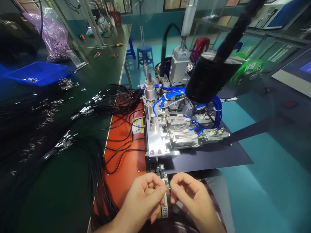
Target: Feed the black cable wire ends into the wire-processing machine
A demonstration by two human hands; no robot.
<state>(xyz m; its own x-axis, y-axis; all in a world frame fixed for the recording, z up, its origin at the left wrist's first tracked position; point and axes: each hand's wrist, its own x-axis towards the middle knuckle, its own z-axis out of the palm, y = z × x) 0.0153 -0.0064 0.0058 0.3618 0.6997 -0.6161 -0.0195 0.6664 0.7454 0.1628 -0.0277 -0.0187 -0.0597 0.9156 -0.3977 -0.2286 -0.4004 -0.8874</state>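
My left hand (pixel 148 195) and my right hand (pixel 188 191) are close together at the lower middle, just in front of the machine's near edge. Between their fingertips show thin wire ends (pixel 168 189), one yellowish and one red. The left thumb and forefinger pinch the wires, and the right thumb and forefinger close on the other side of them. Where the wires run inside the hands is hidden. Just beyond is a metal machine (pixel 155 139) with cylinders and blue air tubes (pixel 175 94).
Black cable bundles (pixel 97 152) with bright metal ends lie across the dark green table (pixel 60 184) and orange machine cover (pixel 126 155). A blue tray (pixel 39 73) and loose metal parts (pixel 65 84) sit at the left. A black flexible duct (pixel 206 77) overhangs the machine.
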